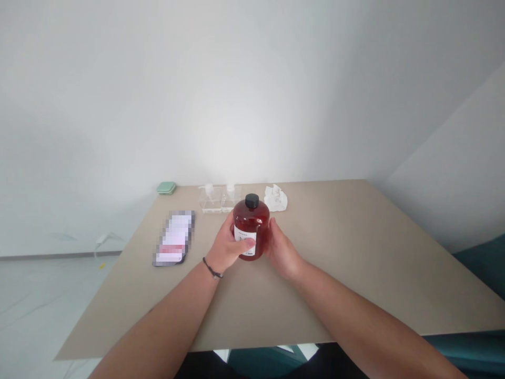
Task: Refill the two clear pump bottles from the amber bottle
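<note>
A reddish-brown bottle (260, 217) with a black screw cap and a white label is held upright between both hands over the middle of the table. My left hand (229, 245) wraps its left side, thumb lying across the label. From the right, my right hand (281, 250) presses against the bottle's side, its fingers partly hidden behind it. Behind the bottle stand two clear pump bottles (220, 200), side by side. Close to them on the right lies a crumpled white tissue (276, 199).
A phone (174, 238) with a lit, pixelated screen lies on the left of the beige table (355, 252). At the back left corner sits a small green case (166, 188). A white wall (252, 95) rises behind the table. A white cable (103, 239) shows at the far left.
</note>
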The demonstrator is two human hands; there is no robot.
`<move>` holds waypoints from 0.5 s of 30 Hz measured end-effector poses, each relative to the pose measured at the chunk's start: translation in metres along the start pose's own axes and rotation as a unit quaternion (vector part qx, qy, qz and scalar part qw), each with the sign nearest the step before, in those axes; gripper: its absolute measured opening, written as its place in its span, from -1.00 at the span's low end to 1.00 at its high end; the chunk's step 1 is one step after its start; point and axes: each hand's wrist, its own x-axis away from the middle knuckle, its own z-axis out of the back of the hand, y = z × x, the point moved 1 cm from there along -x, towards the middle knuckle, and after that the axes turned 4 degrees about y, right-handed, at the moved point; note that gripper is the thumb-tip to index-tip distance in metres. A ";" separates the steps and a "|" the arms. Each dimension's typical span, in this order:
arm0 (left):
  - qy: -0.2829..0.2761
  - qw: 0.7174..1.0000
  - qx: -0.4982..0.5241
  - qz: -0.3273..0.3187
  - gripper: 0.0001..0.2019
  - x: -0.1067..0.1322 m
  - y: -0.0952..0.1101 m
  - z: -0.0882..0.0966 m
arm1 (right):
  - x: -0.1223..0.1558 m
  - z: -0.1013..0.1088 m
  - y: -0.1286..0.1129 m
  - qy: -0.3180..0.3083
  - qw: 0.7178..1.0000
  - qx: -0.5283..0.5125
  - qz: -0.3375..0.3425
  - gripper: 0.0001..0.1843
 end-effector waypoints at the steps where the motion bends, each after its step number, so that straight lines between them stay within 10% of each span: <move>1: -0.017 1.000 0.022 0.009 -0.26 0.000 -0.001 0.000 | 0.001 -0.001 -0.001 -0.009 1.000 -0.021 -0.017 -0.33; 15: 0.051 0.992 -0.088 -0.079 -0.26 -0.004 -0.012 -0.001 | 0.008 -0.012 -0.016 -0.050 0.970 -0.194 -0.136 -0.30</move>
